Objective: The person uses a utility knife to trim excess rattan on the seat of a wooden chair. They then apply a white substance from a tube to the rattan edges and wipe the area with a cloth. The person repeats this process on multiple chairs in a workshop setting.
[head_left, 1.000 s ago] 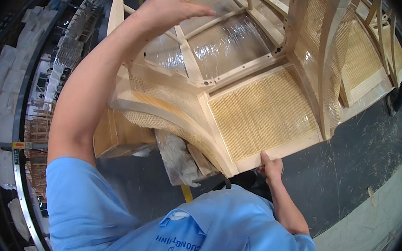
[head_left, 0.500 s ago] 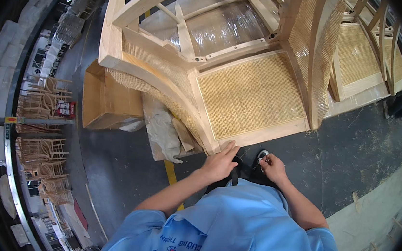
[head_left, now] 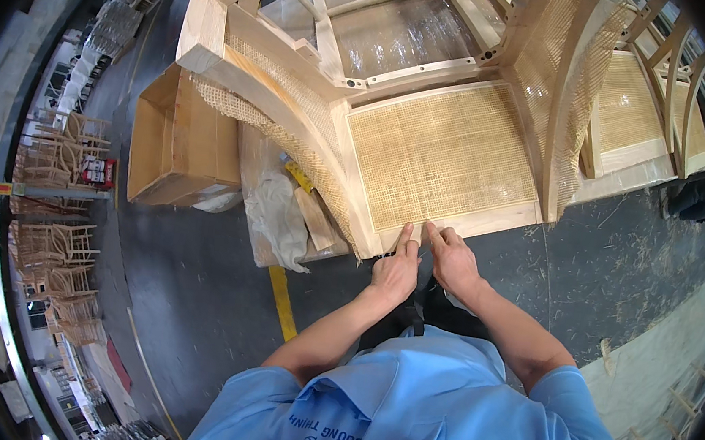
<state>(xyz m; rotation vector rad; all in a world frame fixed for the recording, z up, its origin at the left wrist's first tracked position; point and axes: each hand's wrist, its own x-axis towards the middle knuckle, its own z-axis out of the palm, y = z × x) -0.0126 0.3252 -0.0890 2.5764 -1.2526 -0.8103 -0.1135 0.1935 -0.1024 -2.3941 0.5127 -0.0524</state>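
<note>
Resting on the rail of a chair before the torso, in the head view, the left hand had fingers extended; whether the right hand, beside it, pinched anything was unclear. The chair looked stiff, its cane fragile; the rail suited holding.

The furniture frame is pale, smooth, matt wood; its woven panel looks like cane, coarse and rough. Clear plastic film gleams glossily. The box is matt brown cardboard, the shirt matt blue cloth.
</note>
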